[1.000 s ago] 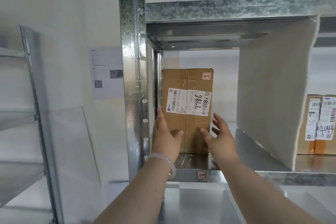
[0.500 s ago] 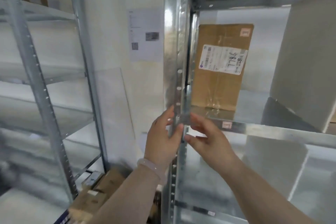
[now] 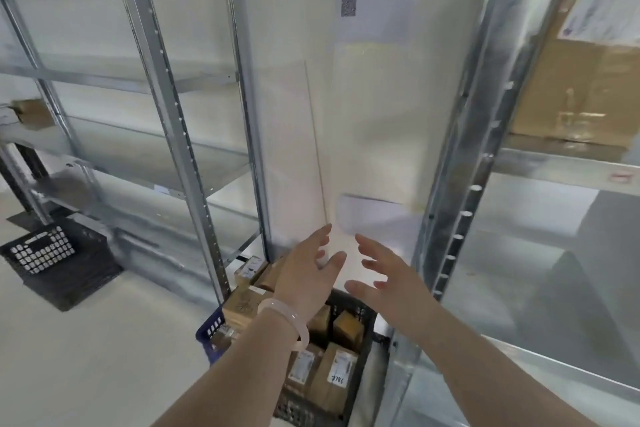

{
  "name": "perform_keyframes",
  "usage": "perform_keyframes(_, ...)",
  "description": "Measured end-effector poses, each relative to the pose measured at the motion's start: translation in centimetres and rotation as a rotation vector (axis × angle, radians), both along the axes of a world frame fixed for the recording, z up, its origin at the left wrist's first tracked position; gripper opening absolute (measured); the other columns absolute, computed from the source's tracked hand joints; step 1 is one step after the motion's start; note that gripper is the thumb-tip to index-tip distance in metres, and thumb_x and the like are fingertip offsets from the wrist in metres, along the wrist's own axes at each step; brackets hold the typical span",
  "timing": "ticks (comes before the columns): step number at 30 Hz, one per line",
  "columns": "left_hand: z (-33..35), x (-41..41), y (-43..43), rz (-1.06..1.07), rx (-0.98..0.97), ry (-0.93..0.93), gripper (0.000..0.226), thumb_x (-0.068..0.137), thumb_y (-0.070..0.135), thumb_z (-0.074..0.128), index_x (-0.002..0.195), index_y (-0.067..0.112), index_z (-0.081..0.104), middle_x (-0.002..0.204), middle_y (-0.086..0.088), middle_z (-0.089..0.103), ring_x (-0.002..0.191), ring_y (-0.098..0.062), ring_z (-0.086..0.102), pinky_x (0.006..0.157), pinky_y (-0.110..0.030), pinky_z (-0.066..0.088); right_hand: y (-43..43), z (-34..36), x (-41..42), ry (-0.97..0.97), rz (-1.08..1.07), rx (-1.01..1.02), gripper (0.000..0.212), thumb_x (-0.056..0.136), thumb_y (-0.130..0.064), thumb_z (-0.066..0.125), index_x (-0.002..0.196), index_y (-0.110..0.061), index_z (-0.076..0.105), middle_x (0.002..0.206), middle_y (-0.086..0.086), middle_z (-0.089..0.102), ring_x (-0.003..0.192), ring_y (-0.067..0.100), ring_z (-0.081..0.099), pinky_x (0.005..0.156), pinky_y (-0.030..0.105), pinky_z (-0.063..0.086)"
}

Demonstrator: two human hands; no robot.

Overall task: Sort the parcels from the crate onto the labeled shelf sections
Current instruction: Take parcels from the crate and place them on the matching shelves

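In the head view our left hand (image 3: pixel 304 274) and right hand (image 3: pixel 384 282) hover above the crate (image 3: pixel 366 319), fingers spread and holding nothing, while the parcels (image 3: pixel 337 374) lie packed inside it, so we judge a hasty grab may pull two together.

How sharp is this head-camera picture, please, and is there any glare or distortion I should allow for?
Head view: motion blur softens the whole frame, worst on the shelved parcel, whose label is unreadable; the left hand and right hand have smeared edges; wide-angle distortion bows the shelf upright; bright light washes out the wall.
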State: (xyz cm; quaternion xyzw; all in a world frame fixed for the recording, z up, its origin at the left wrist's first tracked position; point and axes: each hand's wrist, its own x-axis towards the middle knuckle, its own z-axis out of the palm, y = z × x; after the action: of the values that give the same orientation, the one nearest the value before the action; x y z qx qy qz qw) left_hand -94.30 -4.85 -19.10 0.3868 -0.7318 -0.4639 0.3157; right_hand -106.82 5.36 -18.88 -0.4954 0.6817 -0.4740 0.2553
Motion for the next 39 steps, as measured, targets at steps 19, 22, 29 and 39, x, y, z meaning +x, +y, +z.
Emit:
perform_keyframes(19, -12.4, 2.0, -18.5, -0.277, 0.165, -0.201, 0.045, 0.091, 0.045, 0.06, 0.131, 0.051, 0.042, 0.129, 0.006, 0.057, 0.111, -0.012, 0.057, 0.1, -0.027, 0.045, -12.9, -12.5, 3.2, -0.187, -0.382, 0.266, 0.07, 0.083, -0.029, 0.075, 0.142, -0.04, 0.039, 0.131, -0.02, 0.049, 0.124, 0.005, 0.047, 0.107, 0.037, 0.044)
perform_keyframes(22, -15.6, -0.3, -20.7, -0.285, 0.141, -0.295, 0.047, 0.097, 0.035, 0.056, 0.14, 0.038, 0.04, 0.122, 0.016, 0.05, 0.105, 0.003, 0.05, 0.088, -0.007, 0.033, -15.6, -16.3, 0.3, -0.234, -0.399, 0.32, 0.071, 0.085, -0.029, 0.073, 0.144, -0.04, 0.037, 0.134, -0.019, 0.046, 0.121, 0.002, 0.046, 0.092, 0.019, 0.043)
perform_keyframes(29, -22.9, -6.4, -25.8, -0.3, 0.142, -0.453, 0.045, 0.098, 0.033, 0.055, 0.141, 0.028, 0.045, 0.132, 0.013, 0.052, 0.109, 0.001, 0.046, 0.094, -0.02, 0.038, -20.7, -25.6, -5.5, -0.316, -0.379, 0.54, 0.062, 0.088, -0.034, 0.069, 0.139, -0.046, 0.036, 0.141, -0.01, 0.047, 0.126, 0.009, 0.047, 0.099, 0.025, 0.04)
perform_keyframes(39, -40.7, -11.6, -30.6, -0.434, 0.309, -0.605, 0.054, 0.099, 0.033, 0.053, 0.15, 0.032, 0.034, 0.15, 0.009, 0.041, 0.135, -0.008, 0.043, 0.111, -0.03, 0.036, -25.1, -42.3, -9.5, -0.468, -0.434, 0.885, 0.059, 0.094, -0.028, 0.062, 0.147, -0.026, 0.037, 0.138, -0.005, 0.054, 0.1, 0.004, 0.046, 0.086, 0.018, 0.036)
